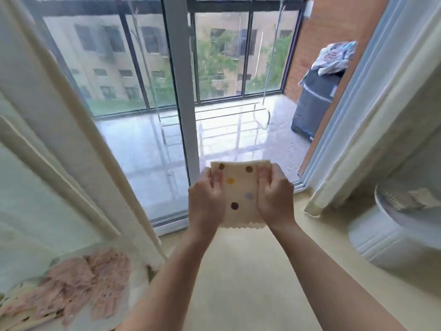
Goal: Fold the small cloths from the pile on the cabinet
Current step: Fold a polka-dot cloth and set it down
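We see the glass sliding door (181, 91) filling the upper middle of the frame, its pale upright post running down to just behind the hands. The shiny balcony floor (143, 144) lies open beyond the glass. A cream left curtain (47, 139) hangs down the whole left side, and a right curtain (370, 127) slants down the right, its hem ending near the door track. Between them the beige floor (250, 271) spreads wide and bare from the door sill to the bottom edge, under both forearms.

At the right edge stands a white ribbed tub (393, 230), well apart from the arms. In the upper right, out on the balcony, a dark covered unit (312, 103) carries a crumpled bundle (334, 58) on top. In the lower left corner we find the pile of cloths (78, 285), pink and cream and blurred, just beside the left forearm.

The dotted cloth (239, 194) is held up in the air at the middle of the frame, cream with coloured spots. Its top edge is level and its scalloped bottom edge hangs free. Our left hand (206, 201) pinches its left side edge and our right hand (274, 197) pinches its right side edge, thumbs on the near face close to the upper corners
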A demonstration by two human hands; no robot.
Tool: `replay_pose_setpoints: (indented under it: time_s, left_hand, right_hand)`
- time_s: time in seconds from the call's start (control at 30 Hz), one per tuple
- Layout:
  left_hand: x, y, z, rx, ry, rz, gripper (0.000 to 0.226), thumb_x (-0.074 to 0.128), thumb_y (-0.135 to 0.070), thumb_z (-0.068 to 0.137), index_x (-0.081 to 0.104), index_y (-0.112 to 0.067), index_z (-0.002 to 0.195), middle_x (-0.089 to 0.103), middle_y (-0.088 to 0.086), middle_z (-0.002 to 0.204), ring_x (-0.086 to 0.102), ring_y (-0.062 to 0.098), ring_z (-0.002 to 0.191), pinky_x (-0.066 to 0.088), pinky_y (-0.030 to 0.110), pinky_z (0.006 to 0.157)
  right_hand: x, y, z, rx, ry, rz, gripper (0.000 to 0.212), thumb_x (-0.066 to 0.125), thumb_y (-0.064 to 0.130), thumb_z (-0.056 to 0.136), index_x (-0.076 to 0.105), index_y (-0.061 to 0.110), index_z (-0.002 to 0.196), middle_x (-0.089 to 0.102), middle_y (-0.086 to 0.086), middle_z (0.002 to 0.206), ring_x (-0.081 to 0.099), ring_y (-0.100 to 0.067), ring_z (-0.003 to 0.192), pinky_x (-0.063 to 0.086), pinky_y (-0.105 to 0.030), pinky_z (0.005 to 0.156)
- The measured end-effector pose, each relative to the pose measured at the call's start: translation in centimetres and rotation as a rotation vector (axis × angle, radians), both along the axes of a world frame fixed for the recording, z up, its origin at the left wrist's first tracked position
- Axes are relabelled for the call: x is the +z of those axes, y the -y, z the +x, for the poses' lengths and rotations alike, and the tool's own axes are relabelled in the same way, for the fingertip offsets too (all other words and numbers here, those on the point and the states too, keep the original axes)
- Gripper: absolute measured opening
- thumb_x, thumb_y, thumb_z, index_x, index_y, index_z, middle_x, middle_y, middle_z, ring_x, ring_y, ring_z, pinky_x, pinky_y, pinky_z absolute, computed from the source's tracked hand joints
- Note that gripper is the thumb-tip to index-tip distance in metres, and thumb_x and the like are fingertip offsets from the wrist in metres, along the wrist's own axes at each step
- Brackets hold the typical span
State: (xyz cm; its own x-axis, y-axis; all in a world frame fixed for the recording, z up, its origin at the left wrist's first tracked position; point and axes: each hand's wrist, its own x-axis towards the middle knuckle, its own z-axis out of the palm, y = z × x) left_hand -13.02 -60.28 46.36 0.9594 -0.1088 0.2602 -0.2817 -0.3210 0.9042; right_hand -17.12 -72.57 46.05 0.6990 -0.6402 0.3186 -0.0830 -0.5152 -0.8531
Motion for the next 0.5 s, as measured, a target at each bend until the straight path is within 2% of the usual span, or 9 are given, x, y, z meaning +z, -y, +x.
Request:
replay_pose_setpoints:
  time_s: [0.07,0.1,0.17,0.2,0.27,0.33,0.4,0.5]
  left_hand:
    - [-0.7,6.4,-1.1,-0.035,-0.054,-0.062,0.032,0.044,-0.036,0.102,0.054,-0.018,0.078,0.057,-0.005,0.062,0.051,0.004,0.05,0.037,0.016,0.046]
    - [-1.0,9.7,-1.6,-0.046,-0.099,-0.115,0.032,0.044,-0.036,0.102,0.056,-0.017,0.079,0.06,-0.003,0.065,0.053,0.003,0.052,0.041,0.018,0.046]
    - [-1.3,16.3,-2.6,-0.065,-0.24,-0.197,0.031,0.046,-0.039,0.101,0.058,-0.018,0.082,0.065,0.002,0.074,0.061,0.011,0.062,0.05,0.028,0.055]
    - [-1.4,19.5,-3.1,-0.083,-0.315,-0.216,0.03,0.05,-0.042,0.099,0.059,-0.018,0.083,0.066,0.004,0.078,0.063,0.016,0.067,0.053,0.033,0.06]
    - [-1.7,25.7,-4.8,-0.135,-0.411,-0.205,0.03,0.057,-0.047,0.089,0.06,-0.017,0.085,0.068,0.007,0.083,0.065,0.022,0.073,0.055,0.041,0.068]
    - [-2.2,31.8,-6.8,-0.18,-0.414,-0.147,0.025,0.058,-0.039,0.089,0.06,-0.016,0.083,0.069,0.011,0.082,0.065,0.026,0.072,0.054,0.048,0.073]
    - [-2.8,37.6,-8.9,-0.185,-0.371,-0.077,0.024,0.052,-0.034,0.095,0.054,-0.015,0.079,0.067,0.011,0.076,0.063,0.031,0.07,0.053,0.052,0.071]
    - [-4.1,46.5,-11.9,-0.157,-0.321,-0.023,0.024,0.047,-0.029,0.099,0.048,-0.013,0.081,0.059,0.0,0.067,0.057,0.027,0.066,0.047,0.046,0.066]
  right_hand:
    - [-0.7,6.8,-1.6,0.003,-0.078,0.182,0.046,0.046,0.045,0.1,0.06,0.002,0.09,0.06,-0.001,0.073,0.058,-0.024,0.074,0.047,-0.04,0.069]
    - [-1.0,10.3,-2.5,0.033,-0.128,0.339,0.05,0.05,0.048,0.098,0.062,0.0,0.091,0.062,-0.002,0.072,0.059,-0.023,0.072,0.05,-0.041,0.07]
    - [-0.9,16.8,-4.9,0.086,-0.182,0.636,0.038,0.055,0.043,0.097,0.067,0.009,0.084,0.067,0.006,0.067,0.063,-0.014,0.065,0.053,-0.038,0.07]
    - [-0.9,19.9,-6.2,0.094,-0.197,0.662,0.031,0.055,0.039,0.098,0.067,0.015,0.082,0.069,0.009,0.068,0.063,-0.01,0.066,0.054,-0.036,0.071]
    - [-1.2,26.1,-8.6,0.043,-0.218,0.554,0.03,0.051,0.036,0.1,0.066,0.016,0.084,0.069,0.003,0.079,0.062,-0.013,0.072,0.052,-0.033,0.072]
    - [-1.6,31.7,-10.9,-0.044,-0.197,0.45,0.031,0.049,0.037,0.101,0.064,0.014,0.087,0.068,-0.003,0.083,0.061,-0.017,0.074,0.051,-0.033,0.071]
    - [-1.9,36.8,-12.9,-0.093,-0.185,0.384,0.031,0.049,0.036,0.101,0.058,0.016,0.079,0.064,-0.001,0.075,0.058,-0.014,0.069,0.048,-0.034,0.067]
    - [-2.8,44.9,-15.5,-0.137,-0.208,0.269,0.04,0.049,0.032,0.101,0.041,0.02,0.064,0.047,0.009,0.06,0.044,-0.007,0.057,0.035,-0.03,0.057]
